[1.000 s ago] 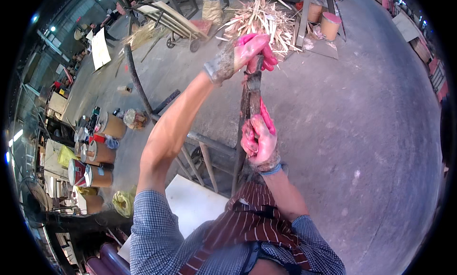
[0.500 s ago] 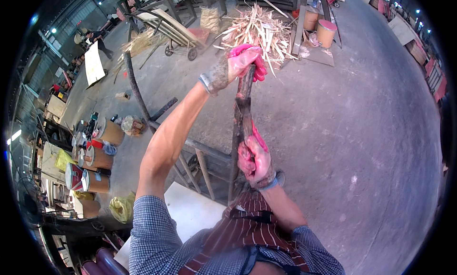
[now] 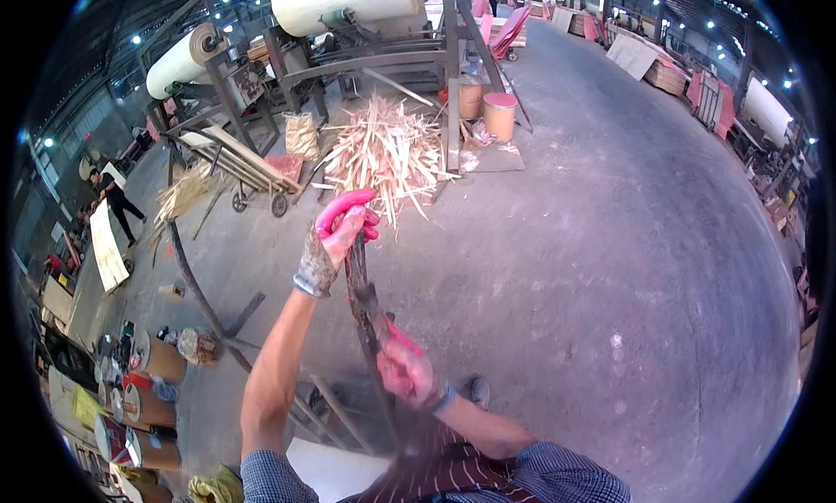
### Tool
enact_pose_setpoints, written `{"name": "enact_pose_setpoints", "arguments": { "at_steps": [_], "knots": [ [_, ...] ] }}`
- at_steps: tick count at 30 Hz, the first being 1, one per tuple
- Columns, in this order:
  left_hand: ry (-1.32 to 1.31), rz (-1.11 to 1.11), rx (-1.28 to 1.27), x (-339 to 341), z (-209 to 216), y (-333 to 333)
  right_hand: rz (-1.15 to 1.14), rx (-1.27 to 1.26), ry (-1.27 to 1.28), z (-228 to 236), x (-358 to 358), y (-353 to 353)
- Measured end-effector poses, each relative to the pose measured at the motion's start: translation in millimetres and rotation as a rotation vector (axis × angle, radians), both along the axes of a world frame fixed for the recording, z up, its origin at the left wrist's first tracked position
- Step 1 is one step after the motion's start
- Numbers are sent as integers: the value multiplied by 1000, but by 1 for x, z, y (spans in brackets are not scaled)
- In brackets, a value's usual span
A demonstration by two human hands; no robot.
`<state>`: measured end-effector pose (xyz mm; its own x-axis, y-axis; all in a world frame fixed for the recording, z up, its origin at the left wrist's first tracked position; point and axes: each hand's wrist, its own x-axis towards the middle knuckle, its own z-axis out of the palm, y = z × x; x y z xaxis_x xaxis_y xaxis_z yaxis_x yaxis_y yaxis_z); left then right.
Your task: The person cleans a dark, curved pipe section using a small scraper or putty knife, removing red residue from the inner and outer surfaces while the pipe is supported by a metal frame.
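My left hand point(image 3: 338, 237), in a pink-palmed work glove with a grey cuff, is closed around the top of a dark, rough, crusted post point(image 3: 357, 281). The post rises from a dark frame with bars point(image 3: 196, 281). Lower down, my right hand point(image 3: 407, 371), gloved the same way, is closed around the handle of a short tool with a dark flat head point(image 3: 373, 303). Its head lies against or just beside the post; which one I cannot tell. Motion blurs the right hand, and its fingers partly hide the handle. A white sheet point(image 3: 331, 466) lies below the frame.
A pile of wood strips point(image 3: 383, 155) lies ahead on the concrete floor. Brown drums point(image 3: 499, 118) stand to its right. A wheeled cart with boards point(image 3: 239, 163) is beyond on the left. Several tubs point(image 3: 152, 407) line the near left. A person point(image 3: 113, 194) stands far left by a pale sheet.
My view has tilted up, so the large rolls and machinery now show at the back. Both hands keep their grips; the right hand and its tool have shifted along the post.
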<state>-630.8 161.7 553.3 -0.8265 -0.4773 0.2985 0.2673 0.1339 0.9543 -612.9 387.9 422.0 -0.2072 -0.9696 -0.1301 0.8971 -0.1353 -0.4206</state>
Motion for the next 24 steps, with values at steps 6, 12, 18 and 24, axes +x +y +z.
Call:
{"name": "enact_pose_setpoints", "arguments": {
  "at_steps": [6,12,18,24],
  "knots": [
    [60,128,-426,7,-9,-13,-4,-72,-128,37,-27,-44],
    [-94,136,-1017,20,19,-17,-52,-126,68,40,-49,-31],
    [-192,100,-797,10,17,-15,-61,84,150,2,-30,10],
    [-89,41,-368,2,-3,-23,-71,111,203,11,-18,9]
  ]
}}
